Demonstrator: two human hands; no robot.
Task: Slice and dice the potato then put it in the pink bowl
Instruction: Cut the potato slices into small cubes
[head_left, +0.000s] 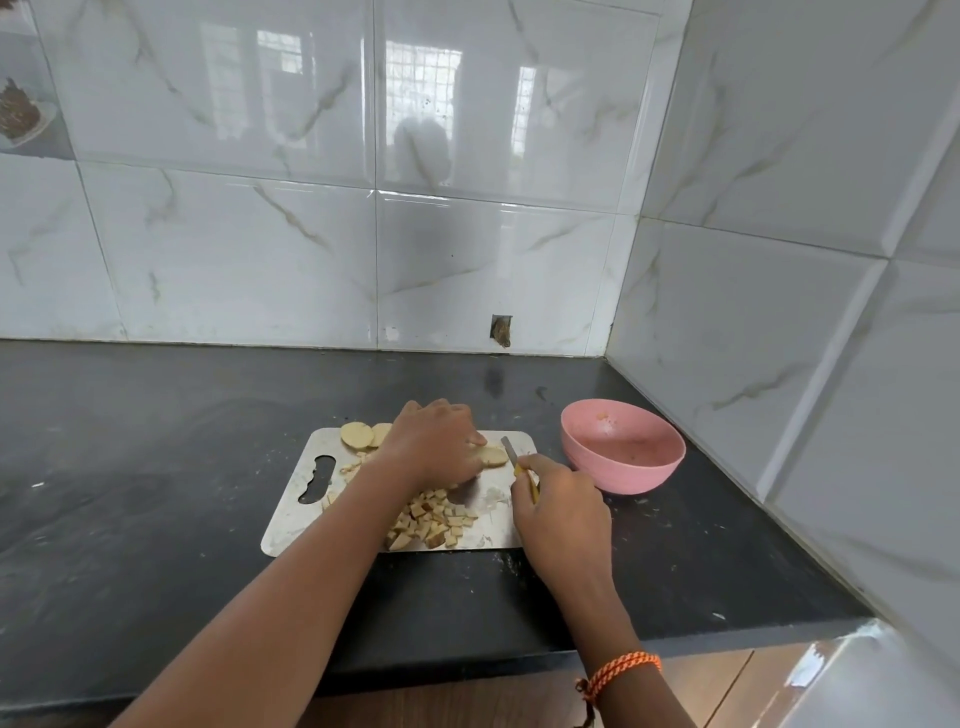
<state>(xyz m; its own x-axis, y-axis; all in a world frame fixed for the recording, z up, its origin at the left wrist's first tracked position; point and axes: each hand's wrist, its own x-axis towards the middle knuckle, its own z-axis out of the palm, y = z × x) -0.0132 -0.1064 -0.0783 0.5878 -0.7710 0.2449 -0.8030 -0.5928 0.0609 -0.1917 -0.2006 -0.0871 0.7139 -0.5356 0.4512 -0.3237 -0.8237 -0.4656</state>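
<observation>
Nearest me, two bare forearms reach over a dark, matte stone tabletop (156, 467). On it I see a flat steel board (296, 512) with rounded corners, then one smooth pink bowl (623, 457) just right of it. Left hand (434, 449) presses a pale potato slice (493, 456), fingers hidden. Right hand (561, 512) grips a yellow-handled knife (511, 453). Two slices (363, 434) and a heap of dice (434, 522) lie on the board.

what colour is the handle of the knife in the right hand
Yellow. The knife handle shows just above the gripping right hand in the head view.
</observation>
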